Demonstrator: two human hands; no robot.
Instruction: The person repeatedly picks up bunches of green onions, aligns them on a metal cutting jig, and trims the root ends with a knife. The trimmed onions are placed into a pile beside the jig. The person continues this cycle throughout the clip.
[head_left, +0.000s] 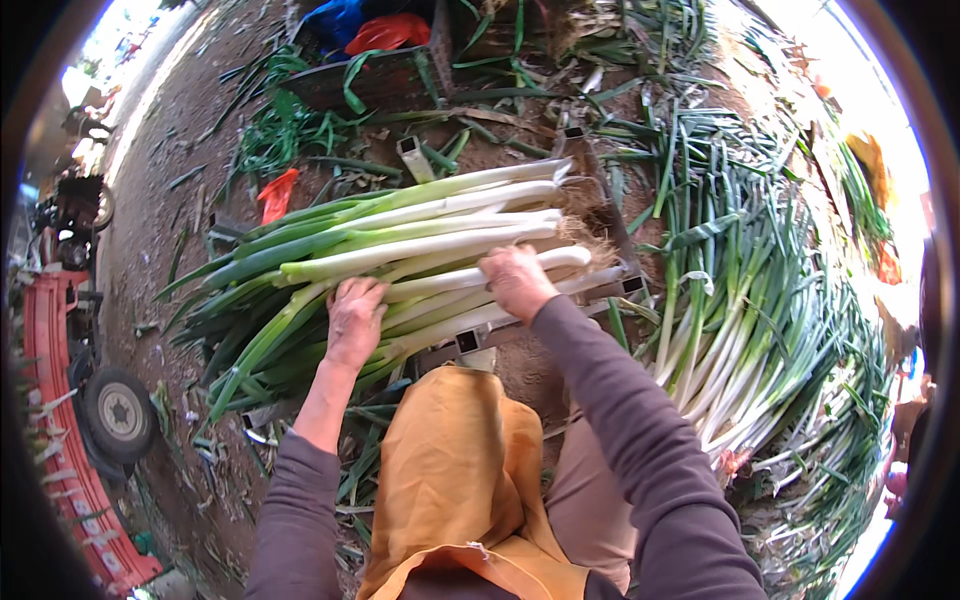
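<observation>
In front of me a pile of long green onions (420, 247) lies across a metal frame (467, 342) of square tubing. Their white stalks and roots point right, and their green leaves spread left. My right hand (519, 281) grips one white onion stalk (442, 283) near its root end. Lower down, where that stalk turns green, the curled fingers of my left hand (356, 319) are closed around it. Both hands rest low over the near side of the pile. Part of the stalk is hidden under my fingers.
A large heap of green onions (720, 315) covers the ground at right. Beyond the frame are a dark crate (375, 79) with blue and red plastic, and tangled green ties (281, 139). A red vehicle (64, 420) with a wheel (120, 412) stands left. Loose leaves litter the dirt.
</observation>
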